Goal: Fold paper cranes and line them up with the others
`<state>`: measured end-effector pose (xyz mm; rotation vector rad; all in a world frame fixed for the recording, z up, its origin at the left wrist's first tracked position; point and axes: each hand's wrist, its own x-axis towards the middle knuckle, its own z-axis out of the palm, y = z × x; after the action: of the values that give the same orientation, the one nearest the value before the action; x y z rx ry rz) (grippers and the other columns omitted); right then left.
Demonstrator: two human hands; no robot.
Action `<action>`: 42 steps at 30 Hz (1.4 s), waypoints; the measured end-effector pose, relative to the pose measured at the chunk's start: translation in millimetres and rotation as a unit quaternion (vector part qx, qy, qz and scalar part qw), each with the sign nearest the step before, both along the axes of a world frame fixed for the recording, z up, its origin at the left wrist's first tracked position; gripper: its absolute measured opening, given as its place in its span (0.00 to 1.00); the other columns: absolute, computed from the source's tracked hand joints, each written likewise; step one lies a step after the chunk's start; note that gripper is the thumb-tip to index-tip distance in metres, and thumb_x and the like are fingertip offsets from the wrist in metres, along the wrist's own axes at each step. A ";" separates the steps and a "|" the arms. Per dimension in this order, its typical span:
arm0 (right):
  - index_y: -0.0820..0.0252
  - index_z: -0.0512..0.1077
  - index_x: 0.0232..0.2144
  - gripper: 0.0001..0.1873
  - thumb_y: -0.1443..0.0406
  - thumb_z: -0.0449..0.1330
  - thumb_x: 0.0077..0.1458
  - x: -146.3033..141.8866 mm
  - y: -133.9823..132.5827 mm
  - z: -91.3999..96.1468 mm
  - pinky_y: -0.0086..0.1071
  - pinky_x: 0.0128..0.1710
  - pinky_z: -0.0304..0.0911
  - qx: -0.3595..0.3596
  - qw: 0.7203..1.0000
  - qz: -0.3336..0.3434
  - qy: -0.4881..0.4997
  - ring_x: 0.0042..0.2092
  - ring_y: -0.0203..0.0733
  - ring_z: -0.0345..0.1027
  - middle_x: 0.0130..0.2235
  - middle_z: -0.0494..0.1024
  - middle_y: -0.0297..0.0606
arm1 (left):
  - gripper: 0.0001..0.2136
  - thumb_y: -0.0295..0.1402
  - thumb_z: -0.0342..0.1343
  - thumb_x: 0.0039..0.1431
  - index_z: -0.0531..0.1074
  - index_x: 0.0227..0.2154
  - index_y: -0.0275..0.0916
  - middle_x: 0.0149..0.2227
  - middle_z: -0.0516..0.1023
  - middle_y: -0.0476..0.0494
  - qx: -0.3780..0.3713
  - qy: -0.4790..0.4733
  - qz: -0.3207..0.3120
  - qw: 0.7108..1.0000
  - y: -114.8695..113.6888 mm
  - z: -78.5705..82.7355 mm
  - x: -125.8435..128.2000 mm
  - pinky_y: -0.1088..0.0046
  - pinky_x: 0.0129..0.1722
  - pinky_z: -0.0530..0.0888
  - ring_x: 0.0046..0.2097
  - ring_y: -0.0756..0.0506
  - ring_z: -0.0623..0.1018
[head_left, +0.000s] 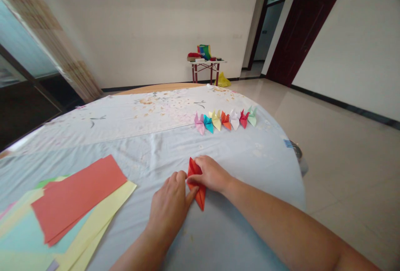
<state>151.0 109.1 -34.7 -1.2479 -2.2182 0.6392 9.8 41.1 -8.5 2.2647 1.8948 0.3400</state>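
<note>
- Loose sheets (84, 194) are lying left; a forearm's sweep might scatter them.
- The left hand (168, 200) is resting its thumb on the folded red paper (201, 199); whether it's pinching, I cannot tell.
- Between both hands, that paper is risking skewed creases from uneven pressure.
- The right hand (211, 174) is pinching its upper part; over-squeezing could crumple it.
</note>
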 end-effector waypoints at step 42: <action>0.55 0.74 0.34 0.09 0.68 0.58 0.48 26.5 19.9 2.3 0.36 0.45 0.52 -0.012 0.996 0.059 -0.061 0.43 0.41 0.64 0.38 0.75 0.35 | 0.15 0.25 0.44 0.59 0.68 0.47 0.37 0.47 0.73 0.42 0.101 0.117 -0.100 0.983 -15.4 -21.3 10.8 0.58 0.50 0.59 0.48 0.43 0.69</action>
<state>177.6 129.0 -32.3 -1.2029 -2.4072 0.6521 20.6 25.8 -29.8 2.7108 1.7830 0.2593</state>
